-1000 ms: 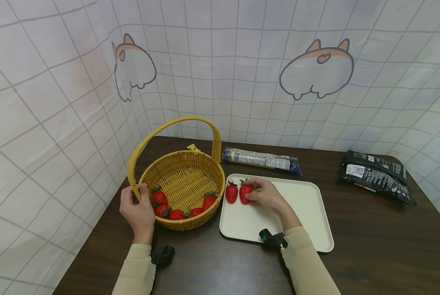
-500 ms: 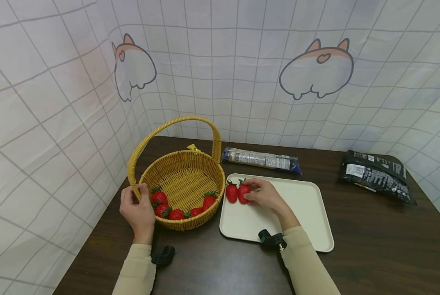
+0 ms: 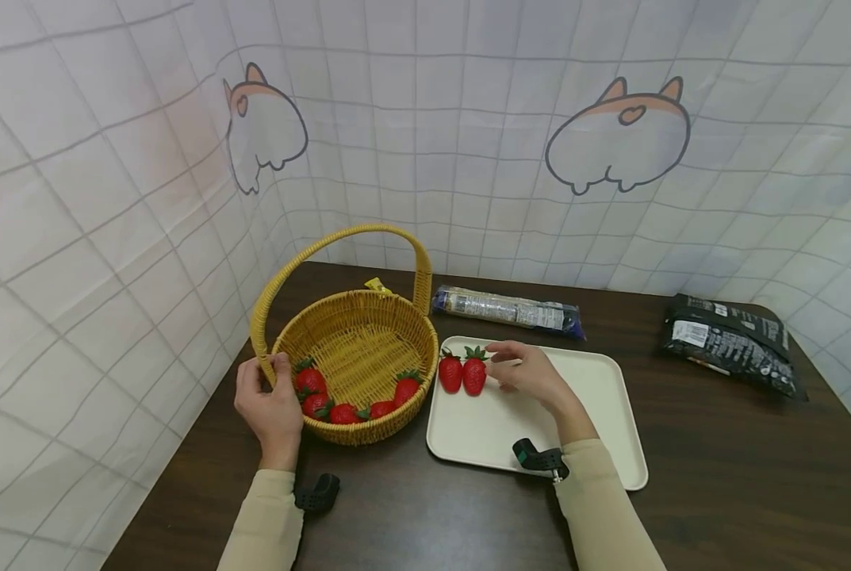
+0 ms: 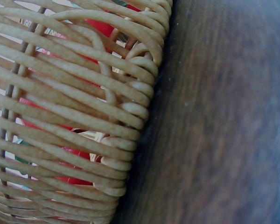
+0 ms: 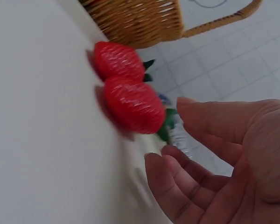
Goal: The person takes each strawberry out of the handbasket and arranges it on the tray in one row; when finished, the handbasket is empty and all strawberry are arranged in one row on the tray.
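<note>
My left hand [image 3: 270, 408] grips the yellow wicker basket [image 3: 359, 317] at the left foot of its handle. Several strawberries [image 3: 343, 414] lie along the basket's near side; through the weave in the left wrist view, red patches of them show. On the white tray [image 3: 468, 440], two strawberries stand side by side at the back left, the left one [image 3: 450, 373] and the right one [image 3: 474, 376]. Just right of that pair is my right hand [image 3: 532, 377], thumb and fingers parted. The right wrist view shows a gap between the fingertips [image 5: 154, 161] and the nearer strawberry [image 5: 134, 105].
Behind the tray lies a long clear-and-blue packet [image 3: 507, 309]. A black bag with a white label [image 3: 732, 345] is at the back right of the dark wooden table [image 3: 725, 468]. A white grid-patterned curtain [image 3: 454, 143] hangs along the back and left.
My right hand has let go of the right strawberry and drawn slightly to the right. That strawberry stays on the tray beside the other. My left hand keeps its grip; the view has shifted slightly.
</note>
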Available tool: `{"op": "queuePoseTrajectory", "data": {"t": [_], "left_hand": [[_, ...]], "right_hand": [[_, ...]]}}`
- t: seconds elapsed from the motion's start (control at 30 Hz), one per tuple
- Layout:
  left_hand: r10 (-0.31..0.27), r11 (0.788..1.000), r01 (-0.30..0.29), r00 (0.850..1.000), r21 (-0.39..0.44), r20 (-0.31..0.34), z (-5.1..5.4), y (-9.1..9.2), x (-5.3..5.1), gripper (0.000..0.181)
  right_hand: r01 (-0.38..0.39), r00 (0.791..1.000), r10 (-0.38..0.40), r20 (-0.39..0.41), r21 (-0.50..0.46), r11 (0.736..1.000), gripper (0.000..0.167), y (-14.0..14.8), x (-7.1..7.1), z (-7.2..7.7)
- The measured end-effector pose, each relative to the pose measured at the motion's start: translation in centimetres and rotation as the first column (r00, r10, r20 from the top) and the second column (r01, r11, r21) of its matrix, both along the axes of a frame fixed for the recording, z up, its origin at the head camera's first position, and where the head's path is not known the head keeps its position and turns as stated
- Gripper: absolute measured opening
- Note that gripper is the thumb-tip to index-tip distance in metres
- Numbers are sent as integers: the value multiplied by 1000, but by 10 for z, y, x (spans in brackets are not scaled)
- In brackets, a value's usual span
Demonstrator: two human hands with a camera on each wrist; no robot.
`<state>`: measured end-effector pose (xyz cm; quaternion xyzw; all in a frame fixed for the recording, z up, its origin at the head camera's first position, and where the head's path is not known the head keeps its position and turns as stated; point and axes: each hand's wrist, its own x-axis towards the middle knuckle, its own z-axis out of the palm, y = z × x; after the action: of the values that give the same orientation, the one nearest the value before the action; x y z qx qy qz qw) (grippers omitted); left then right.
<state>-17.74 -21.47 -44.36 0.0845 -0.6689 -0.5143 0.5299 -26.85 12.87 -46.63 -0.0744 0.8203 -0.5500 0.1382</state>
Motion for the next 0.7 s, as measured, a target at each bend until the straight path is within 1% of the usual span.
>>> {"op": "queuePoseTrajectory", "data": {"t": [0.1, 0.2, 0.3, 0.37, 0.47, 0.57, 0.63, 0.7], "left_hand": [[-4, 1000, 4, 1000, 5, 0, 0, -1, 0, 23], [-8, 1000, 8, 1000, 6, -4, 0, -2, 1, 23], [-15, 1000, 15, 1000, 5, -5, 1, -1, 1, 22], [-14, 1000, 14, 1000, 5, -2, 1, -1, 1, 21], [-12, 1000, 12, 1000, 7, 2, 0, -1, 2, 20], [-14, 1000, 14, 1000, 8, 6, 1, -1, 2, 20], [-15, 1000, 15, 1000, 9, 8, 1, -1, 3, 22], [-14, 1000, 14, 1000, 11, 10, 1, -1, 3, 22]], "right_hand": [[11, 999, -11, -46, -3, 1000, 42, -1, 1, 9], [-6, 995, 3, -96, -29, 1000, 40, -8, 5, 20], [-18, 993, 9, -122, -70, 997, 37, -20, 12, 31], [-39, 992, 26, -127, -106, 994, 36, -31, 17, 36], [-87, 991, 66, -119, -182, 979, 33, -48, 25, 41], [-152, 986, 127, -109, -269, 951, 33, -64, 31, 43], [-201, 977, 171, -124, -292, 935, 32, -74, 33, 43], [-239, 969, 207, -137, -292, 926, 30, -84, 34, 45]]}}
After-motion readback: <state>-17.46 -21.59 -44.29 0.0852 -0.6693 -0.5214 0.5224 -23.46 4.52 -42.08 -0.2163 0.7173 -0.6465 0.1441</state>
